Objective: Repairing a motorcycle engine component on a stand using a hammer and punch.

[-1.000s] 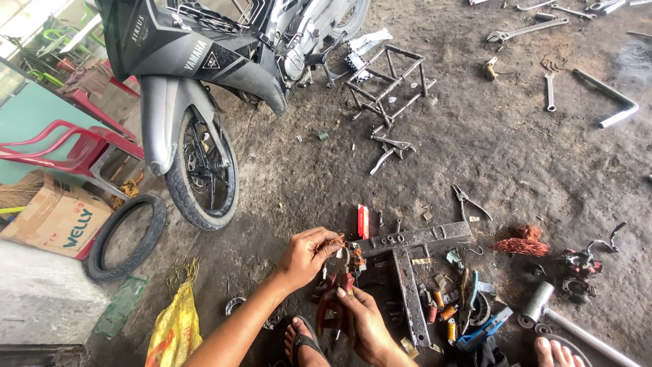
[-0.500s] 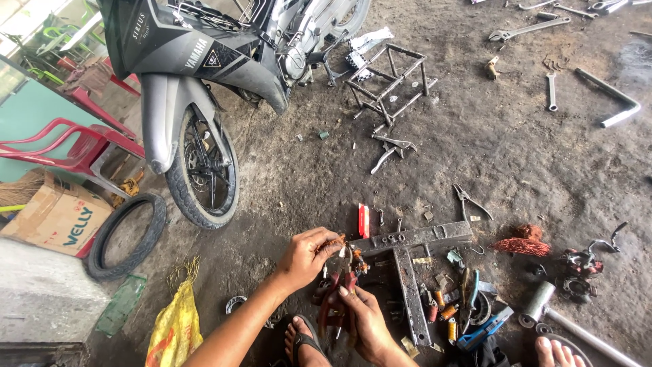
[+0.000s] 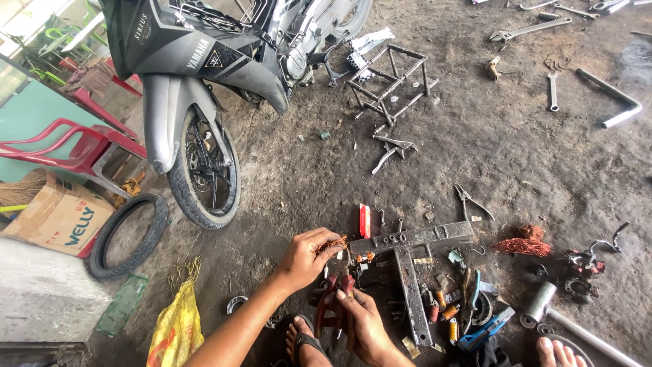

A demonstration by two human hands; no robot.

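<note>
Barely shifted since earlier frame: left hand (image 3: 303, 258) pinching copper wire (image 3: 337, 242), right hand (image 3: 363, 321) gripping red-handled pliers (image 3: 333, 302) just below. Beside: T-shaped metal bar (image 3: 411, 246), red utility knife (image 3: 365, 221), copper coil (image 3: 521, 246), motorcycle (image 3: 204, 75) beyond.

Dirt floor (image 3: 516, 156). Grey motorcycle (image 3: 204, 61) upper left, front wheel (image 3: 204, 173) on the floor. Loose tyre (image 3: 129, 234) lies just left of the wheel, beside a cardboard box (image 3: 58, 217). Red plastic chair (image 3: 64, 146) behind the box. Metal frame (image 3: 390, 85) right of the motorcycle. Wrenches (image 3: 530, 28) upper right. Yellow bag (image 3: 178, 326) bottom left. Copper wire bundle (image 3: 523, 246) right.
</note>
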